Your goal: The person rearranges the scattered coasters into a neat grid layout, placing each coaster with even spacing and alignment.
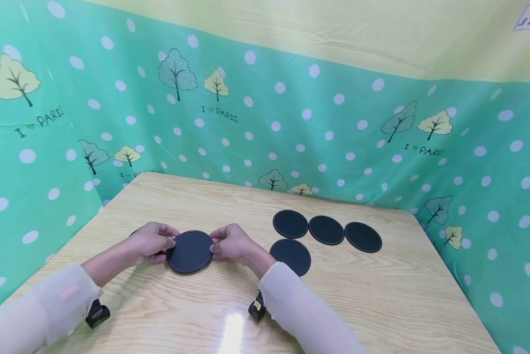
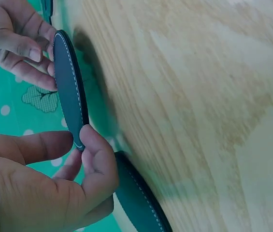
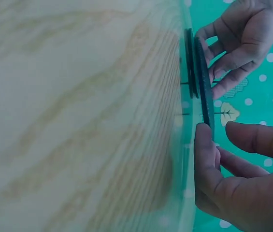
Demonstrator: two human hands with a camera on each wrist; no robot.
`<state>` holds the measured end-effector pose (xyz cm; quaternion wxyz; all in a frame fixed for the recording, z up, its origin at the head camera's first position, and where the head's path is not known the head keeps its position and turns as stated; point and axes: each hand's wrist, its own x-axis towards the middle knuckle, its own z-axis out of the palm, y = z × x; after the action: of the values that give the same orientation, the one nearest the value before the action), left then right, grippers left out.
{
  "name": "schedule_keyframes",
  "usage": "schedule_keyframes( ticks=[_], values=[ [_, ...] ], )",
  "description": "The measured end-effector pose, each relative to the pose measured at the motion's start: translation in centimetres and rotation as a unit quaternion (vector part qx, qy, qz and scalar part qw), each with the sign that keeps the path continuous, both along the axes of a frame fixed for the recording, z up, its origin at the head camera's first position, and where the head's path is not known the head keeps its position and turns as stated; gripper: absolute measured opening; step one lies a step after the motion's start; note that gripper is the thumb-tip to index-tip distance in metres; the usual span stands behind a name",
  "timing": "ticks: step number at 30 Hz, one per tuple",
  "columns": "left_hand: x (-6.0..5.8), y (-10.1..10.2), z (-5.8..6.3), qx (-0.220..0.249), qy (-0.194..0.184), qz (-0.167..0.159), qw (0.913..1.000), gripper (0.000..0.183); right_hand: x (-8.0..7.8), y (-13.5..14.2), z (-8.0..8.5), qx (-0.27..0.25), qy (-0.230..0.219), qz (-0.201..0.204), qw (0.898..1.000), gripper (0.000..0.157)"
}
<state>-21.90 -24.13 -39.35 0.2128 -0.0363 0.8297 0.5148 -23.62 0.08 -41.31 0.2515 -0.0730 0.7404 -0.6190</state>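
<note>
A round black coaster with pale stitching round its edge is held between both hands, tilted up off the table. On its left side my left hand pinches the rim between thumb and fingers, as the left wrist view shows. At the opposite rim is my right hand; its fingers curl under the edge, with the thumb raised close to the other face. Another dark stitched coaster lies below the left hand, mostly hidden by it in the head view.
To the right, three black coasters lie in a row on the wooden table. One more coaster lies in front of the row's left end, partly behind the right forearm. A green patterned curtain hangs behind the table.
</note>
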Motion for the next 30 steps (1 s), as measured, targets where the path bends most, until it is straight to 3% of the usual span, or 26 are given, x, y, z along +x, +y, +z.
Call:
schedule_keyframes(
  ticks=[12,21,30],
  values=[
    [0.0,0.6,0.9,0.033,0.016,-0.005,0.9993,0.045,-0.4,0.8,0.7,0.015,0.076,-0.022,0.997,0.041],
    [-0.3,1.2,2.0,0.028,0.024,-0.013,0.9992,0.047,-0.5,2.0,1.5,0.003,0.089,-0.025,0.996,0.04],
    [-0.6,2.4,2.3,0.063,0.023,-0.009,0.9977,0.046,-1.1,3.5,1.9,0.002,0.093,-0.031,0.995,0.039]
  ],
)
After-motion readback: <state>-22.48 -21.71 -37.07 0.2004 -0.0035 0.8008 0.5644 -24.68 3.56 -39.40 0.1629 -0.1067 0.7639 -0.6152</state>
